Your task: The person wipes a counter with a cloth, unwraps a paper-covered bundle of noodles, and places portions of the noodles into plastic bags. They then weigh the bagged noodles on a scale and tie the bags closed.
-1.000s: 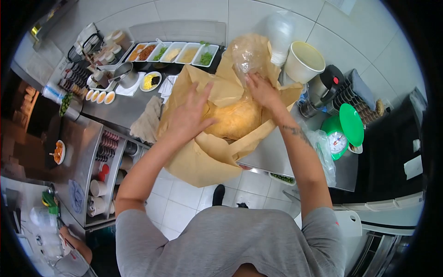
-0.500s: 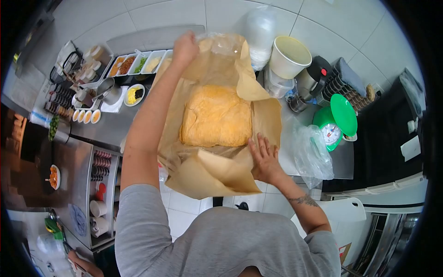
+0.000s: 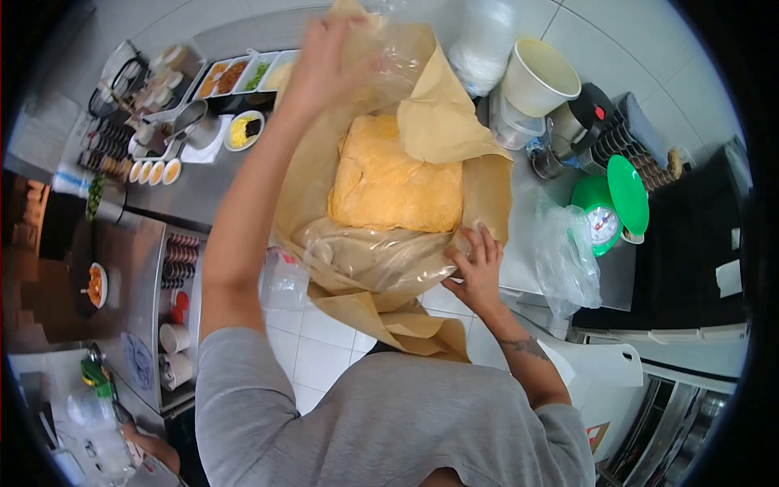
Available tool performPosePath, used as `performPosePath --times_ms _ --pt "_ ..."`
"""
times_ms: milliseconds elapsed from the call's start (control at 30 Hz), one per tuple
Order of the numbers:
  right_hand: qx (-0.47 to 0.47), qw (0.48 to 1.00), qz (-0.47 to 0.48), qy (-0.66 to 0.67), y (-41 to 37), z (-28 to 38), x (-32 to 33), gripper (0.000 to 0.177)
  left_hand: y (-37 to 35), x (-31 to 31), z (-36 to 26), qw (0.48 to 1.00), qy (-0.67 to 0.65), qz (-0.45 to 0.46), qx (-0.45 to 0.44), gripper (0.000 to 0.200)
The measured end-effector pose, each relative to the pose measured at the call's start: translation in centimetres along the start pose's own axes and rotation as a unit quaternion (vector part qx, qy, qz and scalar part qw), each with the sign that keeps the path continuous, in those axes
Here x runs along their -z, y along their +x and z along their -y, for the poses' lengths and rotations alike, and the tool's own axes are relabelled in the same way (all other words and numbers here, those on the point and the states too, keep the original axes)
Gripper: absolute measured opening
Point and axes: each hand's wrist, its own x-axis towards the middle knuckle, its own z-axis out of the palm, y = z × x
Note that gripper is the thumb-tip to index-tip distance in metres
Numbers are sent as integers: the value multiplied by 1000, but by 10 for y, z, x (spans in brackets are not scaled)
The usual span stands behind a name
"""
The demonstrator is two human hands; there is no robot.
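Note:
A large orange-yellow block (image 3: 398, 187) of what looks like dough or a pressed sheet food lies inside an opened brown paper bag (image 3: 487, 191) with a clear plastic liner (image 3: 365, 252). My left hand (image 3: 329, 61) is up at the far edge of the paper, its fingers smeared by motion. At the near right corner, my right hand (image 3: 477, 264) has its fingers bent over the edge of the liner and paper, thumb on the near side. One paper flap folds over the block's far right corner. The near flap hangs down towards my shirt.
At the back left stand white trays of toppings (image 3: 231, 77), a bowl (image 3: 243, 130) and halved eggs (image 3: 154, 172). A white tub (image 3: 540, 77), a green scale (image 3: 600, 211) and a plastic bag (image 3: 564, 260) are at the right. Another person's arm (image 3: 150, 446) shows at lower left.
The near paper flap has dropped towards me, exposing the clear liner. My right hand has gone from lying spread on the paper to bending over the edge. My left hand has moved slightly farther away.

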Motion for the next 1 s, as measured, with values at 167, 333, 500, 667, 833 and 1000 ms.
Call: performPosePath --times_ms 167,333,500,667,833,1000 --pt "10 999 -16 37 -2 -20 6 34 -205 50 -97 770 -303 562 22 87" --pt "38 988 -42 145 7 -12 1 25 -319 17 -87 738 34 652 171 53" --pt "-66 964 -64 248 -10 -20 -6 26 -354 19 -27 756 65 512 403 40" --pt "-7 995 -90 -45 -17 19 12 43 -262 61 -110 679 -332 188 627 40" --pt "146 989 37 -11 -7 32 3 46 -300 -10 -85 631 -387 -53 671 31" --pt "78 996 18 40 -17 11 -11 33 -321 38 -22 491 -601 -282 565 38"
